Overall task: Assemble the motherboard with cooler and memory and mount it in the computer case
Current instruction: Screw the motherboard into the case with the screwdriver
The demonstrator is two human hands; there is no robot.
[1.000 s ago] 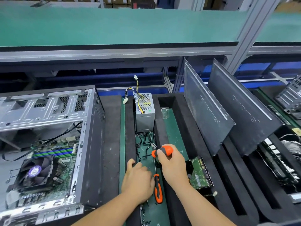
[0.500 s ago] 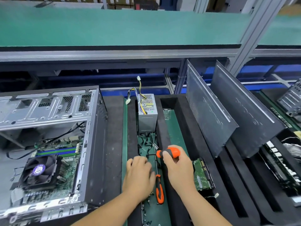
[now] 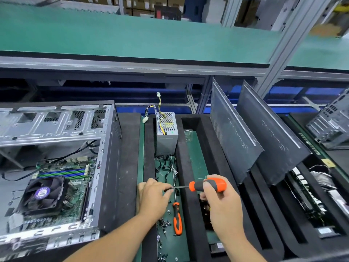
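The open computer case (image 3: 105,167) lies on the left with the green motherboard (image 3: 75,188) inside it. A black cooler fan (image 3: 42,193) sits on the board, and memory sticks (image 3: 62,173) stand in the slots behind it. My right hand (image 3: 222,207) grips an orange-handled screwdriver (image 3: 206,185) held level, its tip pointing left. My left hand (image 3: 154,199) pinches something small at that tip; the item is too small to identify. A second, longer orange screwdriver (image 3: 177,218) lies in the foam tray slot below, among several loose screws (image 3: 165,223).
A silver power supply (image 3: 167,133) with coloured cables stands at the slot's far end. Black foam ridges (image 3: 186,167) divide the tray. Two dark side panels (image 3: 234,140) lean upright on the right. Another case (image 3: 332,123) sits far right. A green shelf (image 3: 132,40) hangs overhead.
My right hand lifted the screwdriver and turned it level, moving slightly right. My left hand rose off the tray and brought its fingertips to the screwdriver tip.
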